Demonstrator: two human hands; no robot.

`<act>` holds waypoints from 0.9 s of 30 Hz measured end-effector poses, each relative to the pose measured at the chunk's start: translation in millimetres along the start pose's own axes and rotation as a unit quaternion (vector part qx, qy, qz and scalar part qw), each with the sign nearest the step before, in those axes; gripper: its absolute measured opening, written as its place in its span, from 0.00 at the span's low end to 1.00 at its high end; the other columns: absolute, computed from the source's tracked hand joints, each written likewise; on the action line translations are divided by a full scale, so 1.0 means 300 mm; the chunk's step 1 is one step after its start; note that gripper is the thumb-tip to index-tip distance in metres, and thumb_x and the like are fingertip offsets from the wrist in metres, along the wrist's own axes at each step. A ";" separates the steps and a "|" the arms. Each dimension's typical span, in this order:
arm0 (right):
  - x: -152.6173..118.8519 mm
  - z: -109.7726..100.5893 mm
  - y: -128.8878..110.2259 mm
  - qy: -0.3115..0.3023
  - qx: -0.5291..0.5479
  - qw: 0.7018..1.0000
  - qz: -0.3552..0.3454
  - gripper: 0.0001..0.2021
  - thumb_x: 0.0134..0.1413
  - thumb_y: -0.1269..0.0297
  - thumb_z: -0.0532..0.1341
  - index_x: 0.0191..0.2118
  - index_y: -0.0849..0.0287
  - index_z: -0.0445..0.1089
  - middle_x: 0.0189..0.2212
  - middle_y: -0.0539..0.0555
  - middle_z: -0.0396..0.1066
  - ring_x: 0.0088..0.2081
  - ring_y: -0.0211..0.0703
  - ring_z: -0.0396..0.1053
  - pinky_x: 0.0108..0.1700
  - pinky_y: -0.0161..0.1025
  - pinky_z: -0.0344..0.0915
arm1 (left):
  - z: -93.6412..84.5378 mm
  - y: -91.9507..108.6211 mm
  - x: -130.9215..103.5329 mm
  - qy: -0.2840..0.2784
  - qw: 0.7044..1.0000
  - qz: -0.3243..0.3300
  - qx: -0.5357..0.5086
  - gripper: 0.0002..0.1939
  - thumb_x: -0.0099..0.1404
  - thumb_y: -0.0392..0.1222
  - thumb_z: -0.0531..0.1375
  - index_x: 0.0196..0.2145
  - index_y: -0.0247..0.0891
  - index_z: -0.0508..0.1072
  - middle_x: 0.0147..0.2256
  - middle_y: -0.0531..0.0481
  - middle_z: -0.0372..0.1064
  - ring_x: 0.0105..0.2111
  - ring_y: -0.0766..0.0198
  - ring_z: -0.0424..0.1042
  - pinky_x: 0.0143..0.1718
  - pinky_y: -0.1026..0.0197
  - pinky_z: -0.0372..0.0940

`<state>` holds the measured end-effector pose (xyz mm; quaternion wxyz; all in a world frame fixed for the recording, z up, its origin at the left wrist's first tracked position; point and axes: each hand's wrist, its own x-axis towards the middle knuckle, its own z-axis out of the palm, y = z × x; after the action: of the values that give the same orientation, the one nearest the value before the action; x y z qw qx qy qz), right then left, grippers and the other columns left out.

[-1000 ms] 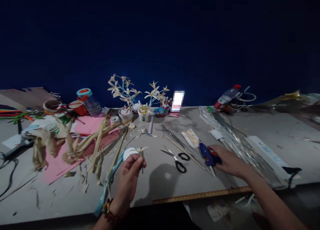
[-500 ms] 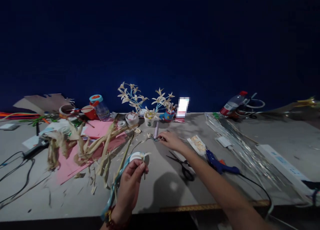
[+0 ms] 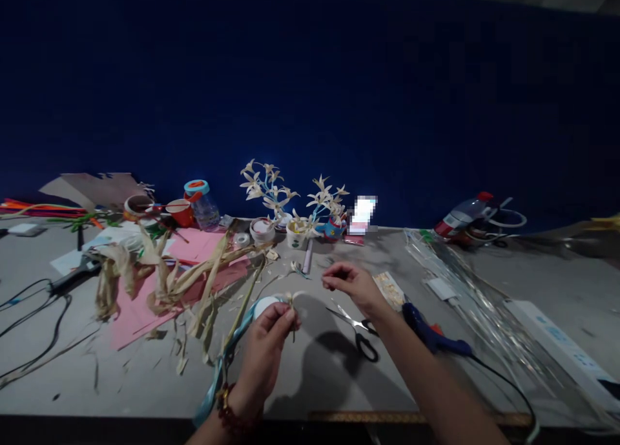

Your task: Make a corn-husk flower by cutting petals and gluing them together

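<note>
My left hand (image 3: 272,338) pinches the thin stem of a small pale husk flower (image 3: 290,298) between thumb and fingers. Beneath and beside that hand lie a white roll (image 3: 264,305) and a light blue ribbon-like strip (image 3: 227,349). My right hand (image 3: 356,289) hovers over the table with its fingertips pressed together; whatever they may hold is too small to make out. Left of it, a small pale flower with a bluish stem (image 3: 298,269) rests on the table. Black-handled scissors (image 3: 361,335) lie partly spread just below the right hand.
Pots of pale flowers (image 3: 296,237) stand at the back beside a lit phone (image 3: 362,214). Dried husks (image 3: 165,283) cover pink paper (image 3: 128,322) on the left. A blue glue gun (image 3: 431,332), clear plastic strips (image 3: 479,296) and a bottle (image 3: 460,216) are at right.
My right hand has drawn back toward me and to the right, away from the small flower on the table. My left hand still grips its flower. The whole view has shifted slightly.
</note>
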<state>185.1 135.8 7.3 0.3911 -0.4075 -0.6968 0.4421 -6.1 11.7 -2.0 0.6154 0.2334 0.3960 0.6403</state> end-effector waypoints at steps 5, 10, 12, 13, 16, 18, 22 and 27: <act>-0.167 0.042 -0.148 0.057 0.049 0.996 -0.057 0.07 0.54 0.58 0.70 0.35 0.56 0.77 0.32 0.53 0.79 0.35 0.44 0.77 0.38 0.40 0.74 | 0.073 0.001 0.001 -0.036 0.999 -0.011 -0.021 0.12 0.56 0.45 0.72 0.30 0.36 0.76 0.34 0.46 0.76 0.36 0.61 0.71 0.42 0.60 0.63; -0.234 0.081 -0.203 0.124 -0.087 0.977 -0.151 0.03 0.58 0.69 0.66 0.36 0.54 0.77 0.33 0.54 0.79 0.37 0.46 0.76 0.42 0.43 0.73 | 0.100 -0.002 -0.010 -0.069 0.997 -0.019 -0.034 0.11 0.57 0.44 0.72 0.29 0.36 0.76 0.32 0.49 0.75 0.34 0.63 0.70 0.42 0.60 0.63; -0.246 0.087 -0.197 0.124 -0.094 0.975 -0.157 0.04 0.58 0.70 0.66 0.38 0.54 0.77 0.33 0.54 0.79 0.37 0.45 0.76 0.41 0.42 0.74 | 0.100 -0.008 -0.016 -0.068 0.997 -0.018 -0.032 0.12 0.57 0.45 0.72 0.29 0.36 0.76 0.31 0.49 0.74 0.33 0.63 0.69 0.42 0.60 0.63; -0.250 0.089 -0.191 0.124 -0.086 0.976 -0.155 0.05 0.58 0.70 0.66 0.39 0.54 0.77 0.34 0.54 0.79 0.36 0.45 0.76 0.41 0.41 0.74 | 0.099 -0.010 -0.019 -0.066 0.997 -0.018 -0.031 0.12 0.57 0.46 0.72 0.29 0.36 0.76 0.31 0.50 0.74 0.33 0.63 0.69 0.41 0.60 0.63; -0.262 0.098 -0.173 0.135 -0.056 0.979 -0.139 0.06 0.58 0.69 0.67 0.41 0.54 0.75 0.36 0.53 0.77 0.35 0.43 0.76 0.39 0.39 0.73 | 0.097 -0.017 -0.025 -0.055 0.998 -0.014 -0.029 0.13 0.56 0.46 0.73 0.30 0.36 0.76 0.31 0.49 0.74 0.33 0.63 0.70 0.41 0.60 0.64; -0.267 0.104 -0.167 0.138 -0.045 0.981 -0.126 0.03 0.58 0.69 0.67 0.38 0.55 0.75 0.34 0.53 0.76 0.35 0.43 0.75 0.39 0.39 0.73 | 0.099 -0.017 -0.028 -0.051 0.998 -0.009 -0.030 0.12 0.56 0.45 0.72 0.30 0.36 0.76 0.31 0.49 0.75 0.33 0.63 0.70 0.41 0.60 0.64; -0.271 0.096 -0.183 0.123 -0.048 0.983 -0.129 0.03 0.59 0.70 0.66 0.34 0.55 0.74 0.30 0.51 0.75 0.33 0.43 0.74 0.36 0.39 0.70 | 0.107 -0.007 -0.033 -0.059 0.998 -0.014 -0.034 0.11 0.57 0.44 0.72 0.29 0.36 0.76 0.31 0.49 0.75 0.34 0.63 0.71 0.42 0.61 0.64; -0.255 0.048 -0.246 0.113 -0.108 0.961 -0.228 0.07 0.59 0.74 0.65 0.36 0.53 0.74 0.30 0.51 0.76 0.34 0.44 0.72 0.40 0.43 0.68 | 0.118 0.007 -0.038 -0.062 0.998 -0.021 -0.014 0.12 0.57 0.45 0.72 0.27 0.36 0.75 0.30 0.49 0.74 0.34 0.62 0.71 0.42 0.60 0.63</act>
<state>183.3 41.1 57.7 0.5118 -0.3248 -0.7659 0.2143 21.8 8.5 22.3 0.6555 0.2553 0.3530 0.6169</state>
